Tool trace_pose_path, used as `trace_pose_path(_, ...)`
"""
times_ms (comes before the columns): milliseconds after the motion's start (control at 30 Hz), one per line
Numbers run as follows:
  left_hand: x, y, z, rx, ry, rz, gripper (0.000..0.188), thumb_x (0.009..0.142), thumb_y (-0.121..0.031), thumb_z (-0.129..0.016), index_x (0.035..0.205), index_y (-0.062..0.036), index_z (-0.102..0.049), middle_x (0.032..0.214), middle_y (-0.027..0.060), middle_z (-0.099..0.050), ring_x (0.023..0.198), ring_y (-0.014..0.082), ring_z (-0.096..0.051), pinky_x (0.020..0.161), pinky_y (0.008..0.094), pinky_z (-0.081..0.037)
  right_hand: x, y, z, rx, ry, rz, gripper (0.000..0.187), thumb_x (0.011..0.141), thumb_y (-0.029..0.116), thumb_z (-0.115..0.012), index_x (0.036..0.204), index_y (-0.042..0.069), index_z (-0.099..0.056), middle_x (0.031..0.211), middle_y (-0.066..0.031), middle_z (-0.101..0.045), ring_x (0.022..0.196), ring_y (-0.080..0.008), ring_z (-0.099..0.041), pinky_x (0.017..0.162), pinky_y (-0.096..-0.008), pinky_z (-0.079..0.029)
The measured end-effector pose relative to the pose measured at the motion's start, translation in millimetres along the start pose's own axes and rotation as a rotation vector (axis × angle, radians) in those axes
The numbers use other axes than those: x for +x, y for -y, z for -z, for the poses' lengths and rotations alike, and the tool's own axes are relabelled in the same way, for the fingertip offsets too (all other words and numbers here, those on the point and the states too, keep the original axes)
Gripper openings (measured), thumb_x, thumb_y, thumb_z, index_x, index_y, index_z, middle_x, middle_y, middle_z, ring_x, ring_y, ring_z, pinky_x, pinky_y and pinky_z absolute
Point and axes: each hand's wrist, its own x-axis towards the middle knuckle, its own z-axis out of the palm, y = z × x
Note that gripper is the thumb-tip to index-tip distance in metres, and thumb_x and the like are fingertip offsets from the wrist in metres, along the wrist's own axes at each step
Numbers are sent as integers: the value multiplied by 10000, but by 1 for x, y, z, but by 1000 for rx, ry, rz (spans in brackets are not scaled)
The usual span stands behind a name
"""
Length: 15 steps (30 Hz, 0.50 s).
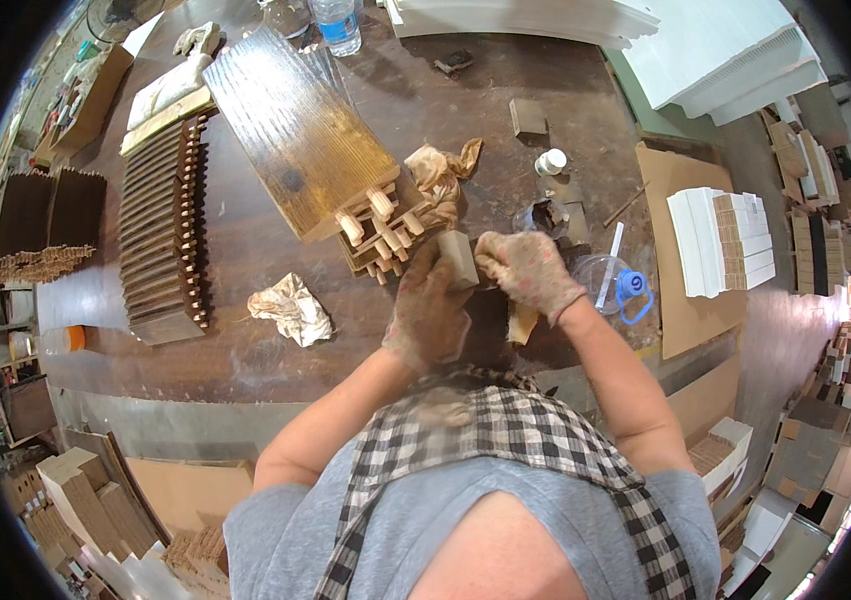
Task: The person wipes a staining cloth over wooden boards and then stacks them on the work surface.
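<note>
Both my hands wear stained, patterned work gloves and meet over the near part of the dark table. My left hand (428, 315) is closed around a greyish-brown block (458, 260), which stands up between its fingers. Just right of the block, my right hand (527, 270) has its fingers curled together; what they hold, if anything, is hidden. Below it lies a yellowish scrap (521, 324). Ahead of my left hand sits a pile of dark-stained pieces with pale dowel pegs (382, 232), beside glossy brown boards (295, 130).
Dark slats with dowel ends (160, 240) are stacked at left. A stained rag (291, 308) lies near them, another crumpled rag (435, 170) beyond my hands. At right are a white jar (550, 162), a clear jug with blue cap (631, 284) and cardboard (680, 310). A water bottle (338, 28) stands far off.
</note>
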Motion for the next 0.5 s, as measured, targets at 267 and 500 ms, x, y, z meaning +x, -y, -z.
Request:
trace_pose_path(267, 2, -11, -7, -629, -70, 264, 415, 1038, -189, -466, 1421, -43, -401, 1302, 98, -520, 1160, 205, -553, 989, 390, -510, -2, -2, -12, -71, -182, -23, 118, 885, 197, -610, 885, 82, -631, 724, -152, -655, 704, -338, -675, 646, -424, -530)
trace_pose_path(500, 1, 2, -1, -55, -27, 10, 388, 954, -73, -474, 1336, -17, -444, 1186, 127, -570, 1154, 239, -551, 970, 355, -473, -2, -8, 3, -245, -86, -81, 133, 899, 217, -616, 902, 84, -607, 739, -139, -655, 703, -339, -660, 620, -426, -512)
